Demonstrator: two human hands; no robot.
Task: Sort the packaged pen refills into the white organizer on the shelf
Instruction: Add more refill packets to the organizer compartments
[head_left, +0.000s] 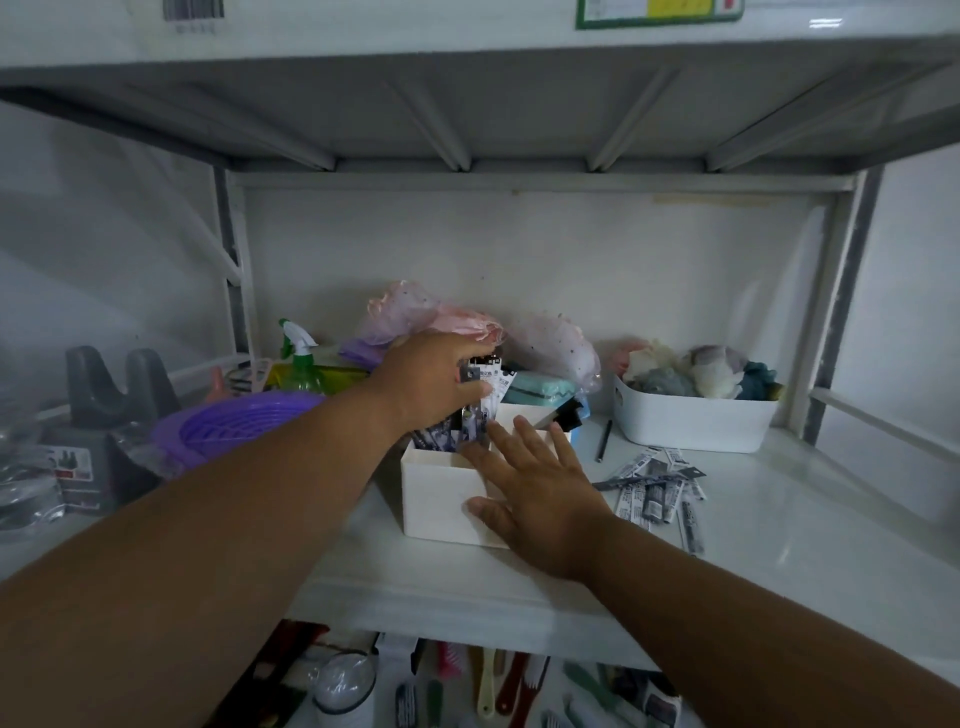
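Observation:
A white organizer (441, 493) stands on the shelf at centre, with several packaged pen refills (441, 436) upright in its left compartment. My left hand (431, 379) grips the tops of a bundle of refill packs (491, 382) above that compartment. With straight fingers, my right hand (535, 478) rests flat against the organizer's front right corner and rim. A loose pile of refill packs (654, 488) lies flat on the shelf to the right of the organizer.
A white bin (691, 421) of fabric items sits at the back right. A purple basket (234, 421), a green spray bottle (301, 364) and plastic bags (415, 312) crowd the back left. A black pen (603, 439) lies beside the organizer. Brushes fill the lower shelf (467, 686).

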